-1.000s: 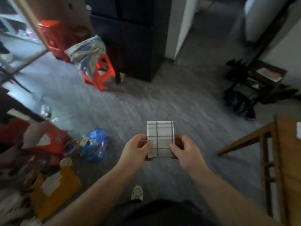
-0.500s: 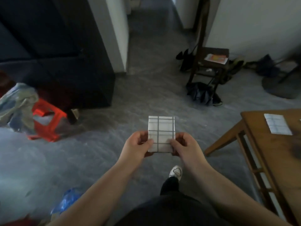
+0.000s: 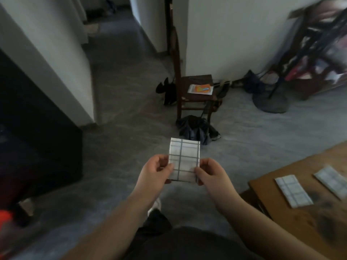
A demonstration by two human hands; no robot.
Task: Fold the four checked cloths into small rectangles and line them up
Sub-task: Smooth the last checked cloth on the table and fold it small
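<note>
In the head view, the left hand (image 3: 155, 171) and right hand (image 3: 210, 173) pinch the lower corners of a cloth (image 3: 184, 160), which is folded into a small rectangle and held upright in the air between them. To the right of the grip, on the table (image 3: 300, 231), a second cloth (image 3: 293, 191) and a third cloth (image 3: 332, 182) lie side by side, slightly apart. The step appears to be carrying this cloth to the row. Next it needs laying beside them, edges parallel, without letting the folds spring open.
</note>
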